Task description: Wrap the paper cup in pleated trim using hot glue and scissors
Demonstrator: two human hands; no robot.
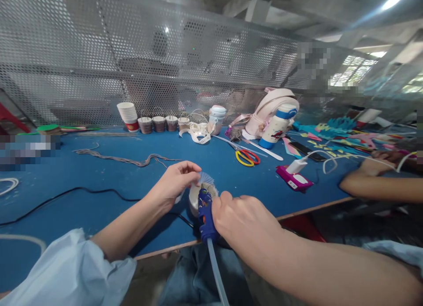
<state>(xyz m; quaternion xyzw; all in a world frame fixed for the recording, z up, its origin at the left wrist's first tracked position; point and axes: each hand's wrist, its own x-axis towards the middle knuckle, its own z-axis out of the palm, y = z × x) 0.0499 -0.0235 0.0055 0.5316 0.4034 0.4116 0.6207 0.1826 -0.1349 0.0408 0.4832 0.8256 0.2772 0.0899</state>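
Note:
My right hand (pixel 239 215) is wrapped around a blue hot glue gun (pixel 207 218). A long translucent glue stick (pixel 216 270) runs out of its back end toward my lap. The gun's front end lies over a pale cup (pixel 194 201) near the table's front edge, hiding part of it. My left hand (pixel 180 180) is at the cup's far left side, thumb and forefinger pinched together. What sits between those fingertips is too small to make out. A translucent, finely ribbed piece (pixel 207 179) shows beside them.
Strands of twine (pixel 132 160) and a black cord (pixel 82 189) lie on the blue table (pixel 109 204). Farther back are stacked paper cups (pixel 128 114), scissors (pixel 246 157), a bottle (pixel 277 127) and a pink bag (pixel 261 108). A purple power strip (pixel 294 178) sits near another person's arm (pixel 380 187).

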